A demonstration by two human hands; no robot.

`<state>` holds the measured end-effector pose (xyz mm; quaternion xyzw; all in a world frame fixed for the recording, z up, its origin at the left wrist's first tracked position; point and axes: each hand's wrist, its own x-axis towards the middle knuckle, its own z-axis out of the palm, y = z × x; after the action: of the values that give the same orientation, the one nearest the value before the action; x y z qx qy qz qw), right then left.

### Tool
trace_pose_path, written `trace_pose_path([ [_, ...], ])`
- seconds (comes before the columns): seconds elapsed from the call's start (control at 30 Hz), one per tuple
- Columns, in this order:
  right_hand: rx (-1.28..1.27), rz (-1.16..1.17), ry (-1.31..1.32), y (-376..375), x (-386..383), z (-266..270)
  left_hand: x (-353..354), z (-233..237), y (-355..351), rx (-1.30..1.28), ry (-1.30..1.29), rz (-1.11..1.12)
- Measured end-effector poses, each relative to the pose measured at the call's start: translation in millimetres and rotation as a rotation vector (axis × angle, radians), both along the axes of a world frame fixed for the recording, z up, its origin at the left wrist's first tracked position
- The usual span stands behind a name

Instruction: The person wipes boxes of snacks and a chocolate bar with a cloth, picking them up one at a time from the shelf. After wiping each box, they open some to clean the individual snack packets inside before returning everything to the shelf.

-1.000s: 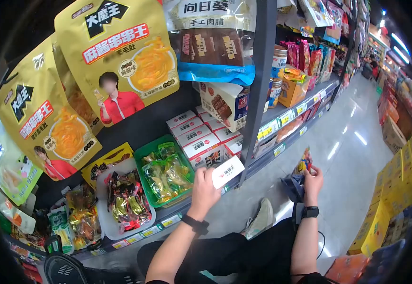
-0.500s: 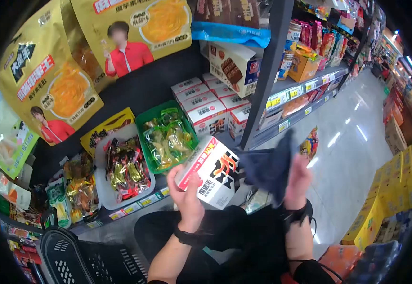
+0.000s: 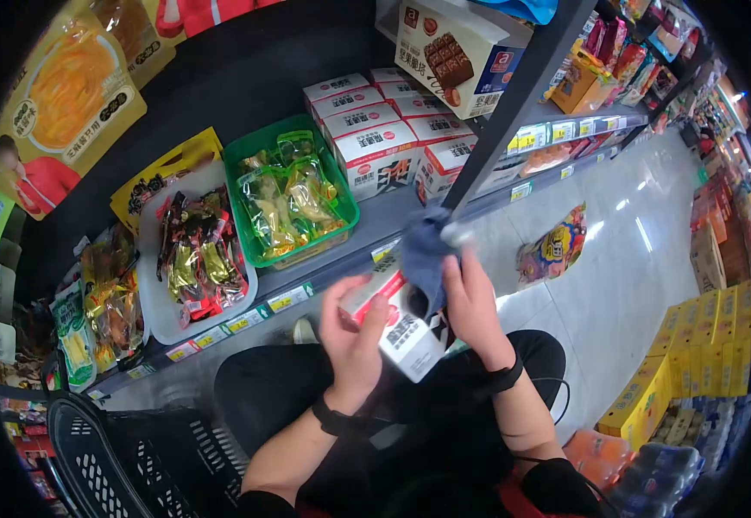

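At left, we see a glossy gold snack pouch and, off the dark metal shelf's near edge, a black plastic basket. The left hand grasps a white-and-red cardboard box, tilted over the lap before the shelf's front edge. The right hand clasps a dark blue-grey cloth at its upper corner. We judge that a snag or hard push of the cloth could work the box loose; too tight a squeeze might dent its cardboard. A wide swing could knock the green plastic tray beside the front edge.

Of the writing, the held box's label is too blurred for us. Lids on the stacked white-and-red boxes appear to read 魔遇天; above, an open white-and-blue carton shows 坚果 and a lowercase "a" emblem.
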<state>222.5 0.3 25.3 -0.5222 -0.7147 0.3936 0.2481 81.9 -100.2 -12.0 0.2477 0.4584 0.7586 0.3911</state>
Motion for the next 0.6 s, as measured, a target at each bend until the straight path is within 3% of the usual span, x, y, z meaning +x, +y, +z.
trace_pose_path([
  [0.03, -0.308, -0.019, 0.004, 3, 7, -1, -4, 0, 0, 0.003, 0.045, 0.045],
  [0.07, -0.167, 0.013, 0.278, -1, 13, -30, -8, 0, 2, -0.022, 0.073, 0.096],
  [0.2, -0.156, -0.065, 0.388, -5, 13, -51, -18, -9, 6, -0.056, -0.191, 0.112],
  [0.3, -0.549, -0.070, 0.806, 0, 21, -47, -27, -4, 15, -0.014, -0.387, 0.100],
  [0.37, -0.754, -0.110, 1.015, -3, 21, -36, -33, -2, 20, 0.018, -0.557, -0.033],
  [0.43, -0.891, -0.195, 1.105, -9, 18, -32, -36, -10, 21, -0.011, -0.509, -0.194],
  [0.47, -0.975, -0.043, 1.306, -10, 17, -27, -34, -14, 22, -0.018, -0.515, -0.234],
  [0.53, -1.021, -0.073, 1.445, -8, 17, -17, -24, -22, 22, -0.011, -0.466, -0.287],
  [0.6, -0.957, 0.057, 1.506, -10, 27, -28, -9, -18, 19, -0.005, -0.534, -0.359],
])
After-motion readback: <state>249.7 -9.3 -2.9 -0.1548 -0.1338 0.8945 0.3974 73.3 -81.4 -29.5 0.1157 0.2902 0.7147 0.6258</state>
